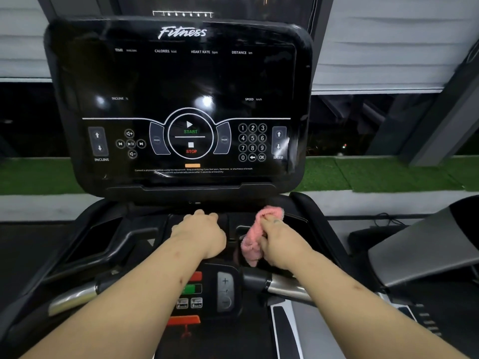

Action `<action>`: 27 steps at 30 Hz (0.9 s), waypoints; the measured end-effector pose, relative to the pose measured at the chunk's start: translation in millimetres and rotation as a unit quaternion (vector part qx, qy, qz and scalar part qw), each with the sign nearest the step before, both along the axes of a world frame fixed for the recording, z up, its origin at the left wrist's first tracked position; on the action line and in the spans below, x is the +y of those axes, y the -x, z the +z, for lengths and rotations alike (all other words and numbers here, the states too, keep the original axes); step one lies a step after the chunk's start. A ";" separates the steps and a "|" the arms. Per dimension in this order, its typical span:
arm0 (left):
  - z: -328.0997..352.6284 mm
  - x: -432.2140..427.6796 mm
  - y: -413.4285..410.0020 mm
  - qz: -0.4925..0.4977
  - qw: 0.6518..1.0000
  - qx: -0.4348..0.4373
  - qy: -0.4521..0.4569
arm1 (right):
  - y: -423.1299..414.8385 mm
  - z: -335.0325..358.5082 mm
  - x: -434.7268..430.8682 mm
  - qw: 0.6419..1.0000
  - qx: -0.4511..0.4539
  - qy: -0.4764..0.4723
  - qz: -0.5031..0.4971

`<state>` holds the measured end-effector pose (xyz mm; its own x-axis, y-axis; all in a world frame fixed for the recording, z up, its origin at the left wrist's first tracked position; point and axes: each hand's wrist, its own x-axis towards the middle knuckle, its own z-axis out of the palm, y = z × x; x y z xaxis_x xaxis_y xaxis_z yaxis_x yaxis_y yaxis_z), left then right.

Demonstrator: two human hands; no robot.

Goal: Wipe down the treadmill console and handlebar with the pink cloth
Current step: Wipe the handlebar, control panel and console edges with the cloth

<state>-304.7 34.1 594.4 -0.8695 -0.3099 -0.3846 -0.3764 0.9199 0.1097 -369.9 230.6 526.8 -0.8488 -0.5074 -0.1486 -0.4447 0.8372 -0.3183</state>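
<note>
Handlebar (287, 287) nearest, 2 silver grips. 1 pink cloth (250, 242), bunched in fingers of R hand (278, 239), just below near edge of console (181, 86). L hand (199, 231) left of it, apart, fingers curled; grip unclear.

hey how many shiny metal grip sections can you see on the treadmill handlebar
2. One silver grip sits left of the centre control pad, the other right of it. The forearms may hide more.
</note>
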 end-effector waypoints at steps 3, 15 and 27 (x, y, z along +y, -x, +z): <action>0.5 -11.8 -1.3 0.003 1.000 0.001 -0.001 | -7.0 8.7 -24.8 0.999 0.016 -0.029 0.034; -0.9 -74.6 -18.2 0.012 0.997 -0.071 0.029 | -0.5 20.0 -40.5 0.990 -0.014 -0.128 0.051; -4.4 -100.5 -22.0 -0.033 0.998 -0.045 -0.008 | -7.4 29.8 -125.8 0.982 -0.072 -0.136 0.111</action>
<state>-282.7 -66.4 590.0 -0.8493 -0.2470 -0.4666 -0.3249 0.9411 0.0932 -362.5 104.8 556.5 -0.6818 -0.6023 -0.4152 -0.5923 0.7876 -0.1700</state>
